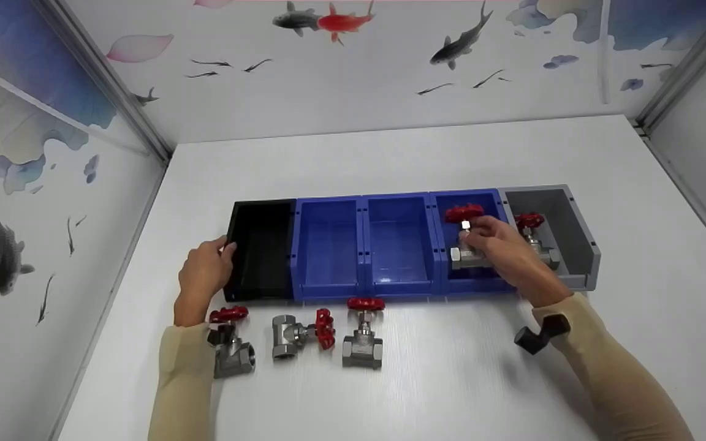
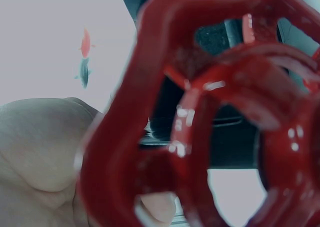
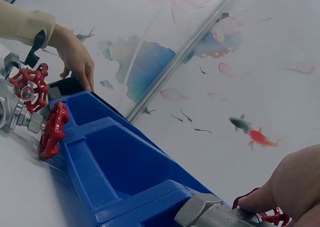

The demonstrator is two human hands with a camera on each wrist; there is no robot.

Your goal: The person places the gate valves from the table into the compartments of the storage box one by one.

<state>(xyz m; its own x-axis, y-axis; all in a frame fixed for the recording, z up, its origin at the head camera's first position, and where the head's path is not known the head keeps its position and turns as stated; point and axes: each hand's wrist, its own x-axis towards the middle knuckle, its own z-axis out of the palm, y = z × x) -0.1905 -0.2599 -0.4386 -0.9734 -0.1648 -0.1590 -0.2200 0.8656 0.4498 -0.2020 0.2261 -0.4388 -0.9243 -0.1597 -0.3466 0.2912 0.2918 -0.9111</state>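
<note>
At the left end of a row of bins, my left hand (image 1: 201,274) holds the side wall of the black bin (image 1: 261,288) between thumb and fingers. My right hand (image 1: 509,254) pinches a metal gate valve (image 1: 464,257) with a red handwheel, upright at the rightmost blue bin (image 1: 478,286). Whether its base touches the bin floor is unclear. Another red-wheeled valve (image 1: 532,222) is in the grey bin (image 1: 581,245), partly behind my right hand. Close up in the left wrist view is a red handwheel (image 2: 192,132).
Three valves lie before the bins: one by my left wrist (image 1: 233,358), one on its side (image 1: 285,337), one upright (image 1: 362,350). Two more blue bins (image 1: 328,289) (image 1: 397,288) stand mid-row. Printed walls (image 1: 359,79) enclose the white table (image 1: 439,392).
</note>
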